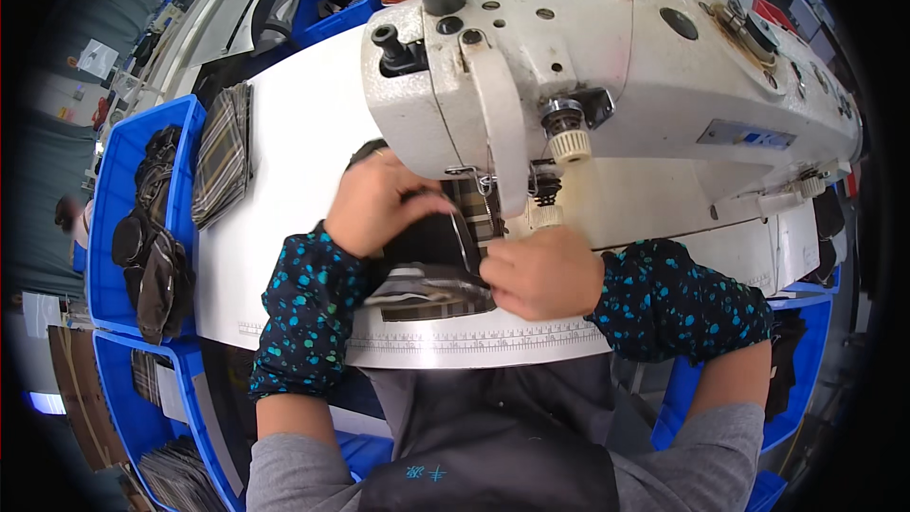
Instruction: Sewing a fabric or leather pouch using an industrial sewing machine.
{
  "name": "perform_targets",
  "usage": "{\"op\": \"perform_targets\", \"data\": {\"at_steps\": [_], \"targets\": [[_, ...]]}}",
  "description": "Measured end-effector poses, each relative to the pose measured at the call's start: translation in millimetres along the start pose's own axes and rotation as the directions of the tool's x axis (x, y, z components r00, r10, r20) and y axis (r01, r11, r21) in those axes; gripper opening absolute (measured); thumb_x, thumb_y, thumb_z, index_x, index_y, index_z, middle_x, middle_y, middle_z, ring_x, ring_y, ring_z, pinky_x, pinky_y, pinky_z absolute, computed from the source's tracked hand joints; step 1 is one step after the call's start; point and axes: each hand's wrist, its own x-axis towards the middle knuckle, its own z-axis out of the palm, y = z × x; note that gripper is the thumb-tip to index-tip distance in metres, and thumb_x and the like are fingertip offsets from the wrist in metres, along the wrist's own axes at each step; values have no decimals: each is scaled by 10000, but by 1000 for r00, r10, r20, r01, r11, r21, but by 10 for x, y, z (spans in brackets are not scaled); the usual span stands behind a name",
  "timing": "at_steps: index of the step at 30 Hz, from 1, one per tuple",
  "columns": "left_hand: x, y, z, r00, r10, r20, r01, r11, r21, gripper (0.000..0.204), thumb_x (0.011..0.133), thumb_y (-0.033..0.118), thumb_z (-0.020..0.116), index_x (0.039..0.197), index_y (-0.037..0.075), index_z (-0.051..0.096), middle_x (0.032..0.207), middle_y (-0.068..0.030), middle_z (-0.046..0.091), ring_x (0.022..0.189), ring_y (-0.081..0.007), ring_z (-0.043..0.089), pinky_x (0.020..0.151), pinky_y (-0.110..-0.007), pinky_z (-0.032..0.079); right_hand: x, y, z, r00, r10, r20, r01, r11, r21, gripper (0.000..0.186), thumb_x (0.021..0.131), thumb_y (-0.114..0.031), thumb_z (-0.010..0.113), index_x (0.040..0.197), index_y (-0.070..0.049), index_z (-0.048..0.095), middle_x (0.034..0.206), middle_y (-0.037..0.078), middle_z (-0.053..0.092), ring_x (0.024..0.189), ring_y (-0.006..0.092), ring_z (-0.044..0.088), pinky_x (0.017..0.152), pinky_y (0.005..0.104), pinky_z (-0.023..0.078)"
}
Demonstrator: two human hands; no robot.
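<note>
A white industrial sewing machine [588,47] stands over the table. Below its needle area lies plaid fabric [474,204] in brown, black and cream, with a black piece [422,245] beside it and a folded striped edge [427,289] nearer me. My left hand [379,204] pinches the fabric by the needle, slightly blurred, thumb and finger together. At the near right corner of the work, my right hand [542,273] grips the plaid fabric with curled fingers. A thin pale strip or edge runs between the hands; I cannot make out what it is.
At the left, a blue bin [142,218] holds dark sewn pieces, next to a stack of plaid pieces [224,156]. A lower blue bin [166,408] contains more plaid pieces. A printed ruler [474,343] follows the table's front edge. Another blue bin [796,370] stands at right.
</note>
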Motion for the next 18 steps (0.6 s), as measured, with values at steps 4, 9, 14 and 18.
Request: {"op": "perform_targets", "data": {"at_steps": [4,9,14,18], "targets": [[-10,-324,-253,941,-196,-277,202,979,-6,165,776,123,822,828,15,709,801,-117,637,786,-330,649,709,-395,531,-82,-81,18,980,-198,27,200,976,-85,182,768,-164,696,733,-88,534,712,42,445,503,180,539,426,337,442],[21,-203,-96,879,218,-424,54,839,542,193,724,-11,750,902,7,678,919,-116,635,806,-346,606,691,-401,503,-80,-141,1,968,-248,28,247,941,-229,111,752,-177,667,740,-85,608,752,28,471,532,143,528,441,308,437],[-319,424,87,823,567,-37,-568,823,-13,197,739,138,761,911,80,685,1049,-114,710,999,-283,673,936,-474,551,-28,-139,-5,929,-322,-181,256,915,-312,78,717,-180,668,692,-116,630,788,-2,535,552,141,522,489,273,405],[-427,755,289,905,424,-24,-419,900,117,647,693,187,801,1308,102,617,1228,-44,659,966,-212,659,1034,-472,425,-56,-140,-115,918,-261,-299,192,952,-239,67,703,-153,663,734,-95,649,672,-6,517,545,132,540,467,276,393]]}}
